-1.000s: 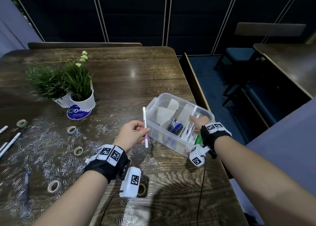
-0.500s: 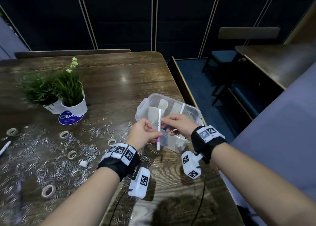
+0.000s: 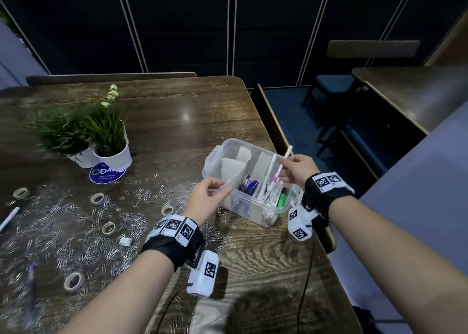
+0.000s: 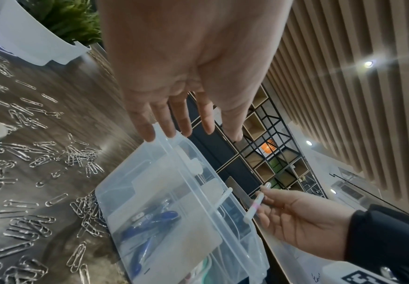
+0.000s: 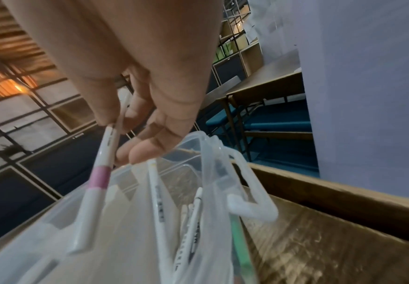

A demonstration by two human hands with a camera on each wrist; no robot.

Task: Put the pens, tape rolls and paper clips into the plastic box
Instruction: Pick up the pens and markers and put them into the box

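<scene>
The clear plastic box (image 3: 210, 161) (image 4: 174, 192) (image 5: 222, 153) stands near the table's right edge, with blue pens (image 3: 249, 185) and white pens (image 3: 271, 197) in its compartments. My right hand (image 3: 291, 166) (image 5: 119, 123) pinches a white pen with a pink band (image 3: 287, 152) (image 4: 254, 207) (image 5: 98, 178), tilted over the box's right compartment. My left hand (image 3: 222, 190) (image 4: 174, 123) holds nothing; its fingers are straight at the box's near left rim. Paper clips (image 3: 76, 232) (image 4: 28, 153) and several tape rolls (image 3: 97, 198) lie scattered on the left.
Two potted plants (image 3: 111, 141) stand at the back left, a round blue sticker (image 3: 107, 174) in front of them. A white pen (image 3: 8, 218) and a blurred dark pen (image 3: 30, 275) lie at the far left. A bench back (image 3: 268, 121) runs along the table's right edge.
The pink-banded pen has passed from my left hand to my right, which has carried it right over the box. My left hand has let go and opened.
</scene>
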